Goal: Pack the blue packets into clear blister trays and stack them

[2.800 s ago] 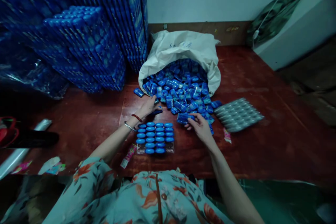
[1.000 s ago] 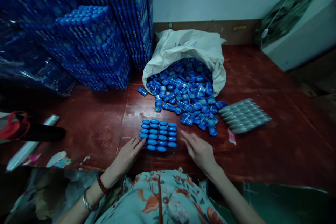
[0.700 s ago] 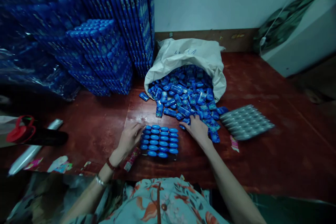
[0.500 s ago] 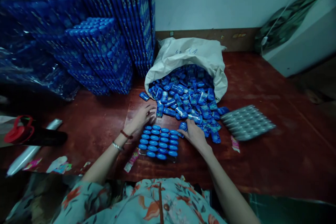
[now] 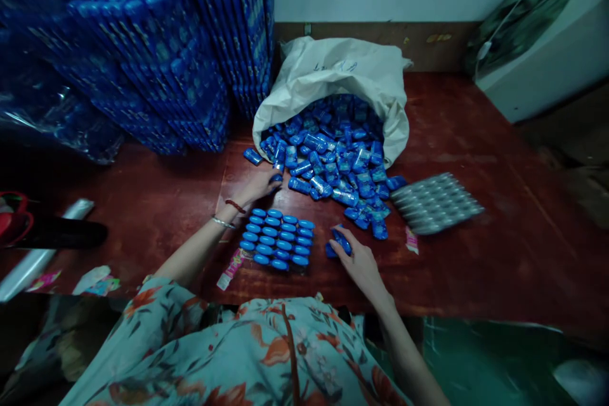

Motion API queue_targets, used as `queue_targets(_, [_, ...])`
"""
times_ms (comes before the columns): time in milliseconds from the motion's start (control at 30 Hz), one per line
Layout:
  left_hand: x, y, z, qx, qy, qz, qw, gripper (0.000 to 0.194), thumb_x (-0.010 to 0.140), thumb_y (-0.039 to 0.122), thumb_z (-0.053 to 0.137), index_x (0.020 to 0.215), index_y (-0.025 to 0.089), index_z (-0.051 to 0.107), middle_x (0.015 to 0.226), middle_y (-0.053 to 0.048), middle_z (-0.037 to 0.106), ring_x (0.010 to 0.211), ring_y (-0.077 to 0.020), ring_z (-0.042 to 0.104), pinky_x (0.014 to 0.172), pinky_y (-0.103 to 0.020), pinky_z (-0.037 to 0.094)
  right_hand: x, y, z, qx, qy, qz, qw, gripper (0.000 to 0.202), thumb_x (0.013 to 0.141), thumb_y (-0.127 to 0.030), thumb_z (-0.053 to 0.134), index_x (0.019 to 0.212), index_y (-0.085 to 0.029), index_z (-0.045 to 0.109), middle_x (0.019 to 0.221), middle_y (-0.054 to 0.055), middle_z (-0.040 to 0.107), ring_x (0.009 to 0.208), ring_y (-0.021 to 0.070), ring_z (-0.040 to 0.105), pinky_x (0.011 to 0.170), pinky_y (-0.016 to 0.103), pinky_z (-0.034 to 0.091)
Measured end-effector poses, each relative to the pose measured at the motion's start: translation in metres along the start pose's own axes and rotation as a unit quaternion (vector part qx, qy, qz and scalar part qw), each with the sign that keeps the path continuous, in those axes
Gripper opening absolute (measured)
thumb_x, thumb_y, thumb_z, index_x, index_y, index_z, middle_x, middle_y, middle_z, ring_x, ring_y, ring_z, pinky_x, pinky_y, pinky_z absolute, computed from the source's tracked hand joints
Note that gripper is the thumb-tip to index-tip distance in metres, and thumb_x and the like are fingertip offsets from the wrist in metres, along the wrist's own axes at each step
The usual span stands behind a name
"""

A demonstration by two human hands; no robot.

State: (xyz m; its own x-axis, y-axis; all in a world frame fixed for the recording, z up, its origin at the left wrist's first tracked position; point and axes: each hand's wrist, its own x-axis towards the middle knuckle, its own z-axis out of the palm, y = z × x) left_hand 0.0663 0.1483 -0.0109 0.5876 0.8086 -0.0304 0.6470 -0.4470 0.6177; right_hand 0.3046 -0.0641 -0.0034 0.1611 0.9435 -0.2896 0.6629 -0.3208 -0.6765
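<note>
The right hand's grip [image 5: 360, 264] is part-closed around a blue packet [image 5: 341, 242] just right of the tray of blue pieces [image 5: 278, 238], while the left hand's grip [image 5: 264, 184] curls over a blue piece [image 5: 275, 178] beyond that tray, beside the packets spilling from the white sack [image 5: 333, 85].

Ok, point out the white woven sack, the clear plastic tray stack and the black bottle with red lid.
White sack [image 5: 328, 56]: head view, on its upper side.
Tray stack [image 5: 435, 203]: head view, middle of its top.
Black bottle [image 5: 66, 232]: head view, on its dark body.
</note>
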Motion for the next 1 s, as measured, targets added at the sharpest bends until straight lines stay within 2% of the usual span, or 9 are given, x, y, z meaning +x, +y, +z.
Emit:
queue_targets(100, [-0.039, -0.013, -0.013, -0.086, 0.083, -0.064, 0.991, 0.028, 0.083, 0.032, 0.046, 0.101, 0.013, 0.057, 0.099, -0.008, 0.063, 0.091, -0.0194, 0.059, 0.084, -0.031, 0.044, -0.006, 0.012, 0.000, 0.213, -0.094, 0.040, 0.972, 0.055, 0.077, -0.057, 0.049, 0.114, -0.017, 0.051, 0.055, -0.004, 0.052, 0.041, 0.0104, 0.045, 0.040, 0.022, 0.034])
queue_targets(200, [-0.097, -0.024, -0.025, -0.171, 0.188, -0.136, 0.958, 0.033, 0.077, 0.039, 0.054, 0.097, 0.014, 0.057, 0.094, -0.006, 0.064, 0.087, -0.0181, 0.059, 0.082, -0.030, 0.047, -0.017, 0.022, -0.005, 0.300, -0.187, 0.061, 0.934, 0.065, 0.070, -0.054, 0.061, 0.120, -0.016, 0.043, 0.057, -0.006, 0.055, 0.045, 0.0109, 0.051, 0.043, 0.022, 0.039])
queue_targets(300, [-0.162, -0.019, -0.026, -0.196, 0.258, -0.182, 0.928, 0.033, 0.073, 0.041, 0.060, 0.093, 0.015, 0.058, 0.088, -0.004, 0.064, 0.082, -0.0169, 0.060, 0.077, -0.029, 0.049, -0.027, 0.023, -0.011, 0.264, -0.215, 0.064, 0.938, 0.065, 0.071, -0.051, 0.063, 0.122, -0.016, 0.043, 0.053, -0.006, 0.056, 0.044, 0.0125, 0.054, 0.044, 0.023, 0.042])
queue_targets(433, [-0.221, 0.009, -0.005, -0.204, 0.297, -0.216, 0.908, 0.031, 0.072, 0.039, 0.064, 0.093, 0.016, 0.058, 0.087, -0.004, 0.065, 0.082, -0.0173, 0.062, 0.076, -0.030, 0.052, -0.035, 0.008, -0.013, 0.145, -0.142, -0.006, 0.979, 0.041, 0.068, -0.051, 0.067, 0.092, -0.018, 0.060, 0.050, -0.005, 0.055, 0.044, 0.0117, 0.052, 0.044, 0.022, 0.040])
queue_targets(533, [-0.233, 0.029, 0.017, -0.166, 0.276, -0.174, 0.931, 0.027, 0.078, 0.033, 0.062, 0.100, 0.017, 0.058, 0.095, -0.006, 0.065, 0.087, -0.0181, 0.063, 0.080, -0.032, 0.052, -0.040, -0.009, -0.001, 0.116, -0.120, -0.066, 0.984, 0.031, 0.073, -0.051, 0.062, 0.077, -0.020, 0.061, 0.056, -0.002, 0.060, 0.049, 0.0120, 0.054, 0.049, 0.021, 0.042])
queue_targets(700, [-0.229, 0.034, 0.035, -0.037, 0.199, -0.014, 0.979, 0.029, 0.089, 0.017, 0.042, 0.114, 0.020, 0.057, 0.106, -0.009, 0.061, 0.097, -0.0167, 0.060, 0.084, -0.032, 0.052, -0.051, -0.012, 0.034, 0.074, -0.102, -0.115, 0.985, 0.031, 0.090, -0.041, 0.038, 0.108, -0.021, 0.055, 0.064, 0.000, 0.065, 0.056, 0.0156, 0.062, 0.057, 0.025, 0.049])
queue_targets(833, [-0.229, 0.023, 0.034, 0.079, 0.147, 0.064, 0.984, 0.043, 0.090, 0.008, 0.035, 0.129, 0.022, 0.046, 0.109, -0.010, 0.058, 0.099, -0.0158, 0.058, 0.081, -0.029, 0.052, -0.054, 0.005, 0.049, -0.079, -0.075, -0.241, 0.964, 0.031, 0.094, -0.032, 0.032, 0.113, -0.019, 0.053, 0.096, 0.008, 0.068, 0.082, 0.0180, 0.066, 0.072, 0.028, 0.052])
queue_targets(900, [-0.230, 0.021, 0.029, 0.111, 0.125, 0.094, 0.982, 0.045, 0.090, 0.007, 0.035, 0.132, 0.022, 0.041, 0.109, -0.010, 0.057, 0.095, -0.0147, 0.058, 0.078, -0.027, 0.053, -0.054, 0.007, 0.049, -0.170, -0.052, -0.287, 0.941, 0.031, 0.095, -0.029, 0.033, 0.112, -0.016, 0.055, 0.097, 0.010, 0.068, 0.087, 0.0189, 0.065, 0.078, 0.029, 0.051])
queue_targets(1000, [-0.229, 0.024, 0.017, 0.145, 0.053, 0.124, 0.980, 0.044, 0.090, 0.007, 0.036, 0.131, 0.021, 0.042, 0.112, -0.012, 0.057, 0.097, -0.0158, 0.058, 0.081, -0.029, 0.052, -0.054, -0.006, 0.040, -0.298, -0.046, -0.302, 0.904, 0.029, 0.094, -0.022, 0.034, 0.112, -0.015, 0.055, 0.088, 0.010, 0.067, 0.082, 0.0192, 0.063, 0.073, 0.028, 0.050])
